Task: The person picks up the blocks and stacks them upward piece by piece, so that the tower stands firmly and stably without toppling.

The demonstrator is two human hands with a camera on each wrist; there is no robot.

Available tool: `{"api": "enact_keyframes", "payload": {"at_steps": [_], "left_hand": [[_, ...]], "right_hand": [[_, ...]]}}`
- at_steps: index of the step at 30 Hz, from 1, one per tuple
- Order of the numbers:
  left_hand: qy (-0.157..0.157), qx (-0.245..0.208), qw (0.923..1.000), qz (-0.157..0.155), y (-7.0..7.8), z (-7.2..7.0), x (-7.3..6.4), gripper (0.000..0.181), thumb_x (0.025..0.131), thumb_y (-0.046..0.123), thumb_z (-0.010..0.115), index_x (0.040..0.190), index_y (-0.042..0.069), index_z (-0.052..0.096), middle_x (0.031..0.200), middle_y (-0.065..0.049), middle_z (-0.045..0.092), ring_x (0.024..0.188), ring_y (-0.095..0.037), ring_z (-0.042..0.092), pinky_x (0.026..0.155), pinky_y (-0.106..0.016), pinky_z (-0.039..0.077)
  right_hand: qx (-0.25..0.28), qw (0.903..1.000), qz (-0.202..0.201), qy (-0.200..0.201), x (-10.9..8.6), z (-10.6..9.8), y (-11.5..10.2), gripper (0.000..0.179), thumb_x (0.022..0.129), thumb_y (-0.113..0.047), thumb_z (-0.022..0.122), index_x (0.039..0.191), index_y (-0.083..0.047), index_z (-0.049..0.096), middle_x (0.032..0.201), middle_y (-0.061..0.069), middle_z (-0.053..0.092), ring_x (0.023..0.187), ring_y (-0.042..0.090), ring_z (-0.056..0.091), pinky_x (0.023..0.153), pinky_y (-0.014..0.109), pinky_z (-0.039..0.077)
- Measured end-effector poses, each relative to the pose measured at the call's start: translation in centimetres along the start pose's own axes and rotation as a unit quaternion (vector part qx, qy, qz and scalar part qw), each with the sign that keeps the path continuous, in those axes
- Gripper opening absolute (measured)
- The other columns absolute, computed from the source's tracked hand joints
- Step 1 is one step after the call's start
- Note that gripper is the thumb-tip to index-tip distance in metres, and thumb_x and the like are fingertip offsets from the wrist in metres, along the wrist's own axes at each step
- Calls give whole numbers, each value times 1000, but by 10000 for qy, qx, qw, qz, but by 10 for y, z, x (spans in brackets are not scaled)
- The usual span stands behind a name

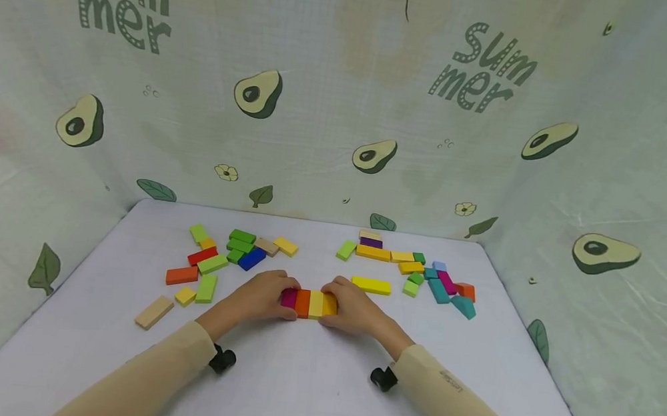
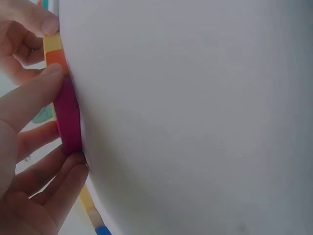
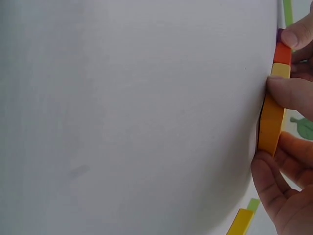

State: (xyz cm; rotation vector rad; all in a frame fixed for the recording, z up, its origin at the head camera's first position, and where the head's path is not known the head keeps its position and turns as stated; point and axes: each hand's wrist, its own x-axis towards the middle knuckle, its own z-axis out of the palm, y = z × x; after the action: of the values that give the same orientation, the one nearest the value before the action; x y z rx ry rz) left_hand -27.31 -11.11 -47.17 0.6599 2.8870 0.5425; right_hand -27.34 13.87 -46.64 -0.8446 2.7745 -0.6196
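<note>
The left hand [image 1: 261, 297] grasped a smooth magenta block [image 1: 289, 297], its thumb near the join with a red-orange block [image 1: 303, 303]. The right hand [image 1: 354, 306] gripped a golden-yellow block [image 1: 330, 303] between thumb and curled fingers. Between the two hands, the red-orange block and a pale yellow block [image 1: 315, 305] completed a straight, touching row of four flat-faced, square-edged pieces.

Just beyond the right hand lay a long yellow bar [image 1: 371, 285]; farther to its right was an angular teal piece [image 1: 463, 306]. Beyond the left hand rested a glossy blue block [image 1: 252, 259], and well to its left a tan plank [image 1: 154, 312] with a plain, wood-like face.

The matte white tabletop [image 1: 317, 380] spread broadly from both hands toward the person, between the beige sleeves [image 1: 137, 363]. Its far edge ran well beyond the hands, where wrinkled, avocado-printed cloth [image 1: 324, 53] rose.
</note>
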Motion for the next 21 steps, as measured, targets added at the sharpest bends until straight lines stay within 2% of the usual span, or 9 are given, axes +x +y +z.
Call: {"api": "enact_keyframes", "payload": {"at_steps": [8, 12, 15, 21], "left_hand": [[42, 40, 9999, 81, -3, 1, 0, 54, 86, 44, 90, 131, 20, 72, 114, 0, 66, 102, -17, 59, 94, -38, 58], [79, 12, 9998, 158, -2, 2, -1, 54, 86, 42, 90, 131, 18, 72, 117, -3, 67, 104, -19, 60, 96, -40, 58], [91, -34, 9998, 175, -1, 3, -2, 54, 86, 41, 90, 131, 18, 72, 120, -5, 67, 106, -21, 61, 97, -42, 58], [111, -7, 9999, 81, -2, 2, -4, 54, 85, 43, 90, 131, 20, 73, 119, -3, 67, 105, -19, 60, 96, -39, 58]], "right_hand": [[-63, 9999, 70, -123, 2, 0, -1, 57, 93, -31, 85, 141, -7, 64, 127, 5, 60, 106, 16, 57, 106, 36, 54], [87, 9987, 91, -493, -3, -13, 2, 70, 94, -30, 83, 153, -6, 54, 135, 8, 57, 106, 17, 56, 101, 37, 55], [131, 9978, 84, -643, -5, -31, 7, 72, 97, -25, 79, 159, -9, 47, 146, 11, 54, 113, 21, 59, 102, 41, 56], [28, 9998, 72, -204, 6, -63, 29, 58, 101, -17, 74, 154, -11, 54, 157, 15, 50, 137, 36, 54, 114, 55, 48]]}}
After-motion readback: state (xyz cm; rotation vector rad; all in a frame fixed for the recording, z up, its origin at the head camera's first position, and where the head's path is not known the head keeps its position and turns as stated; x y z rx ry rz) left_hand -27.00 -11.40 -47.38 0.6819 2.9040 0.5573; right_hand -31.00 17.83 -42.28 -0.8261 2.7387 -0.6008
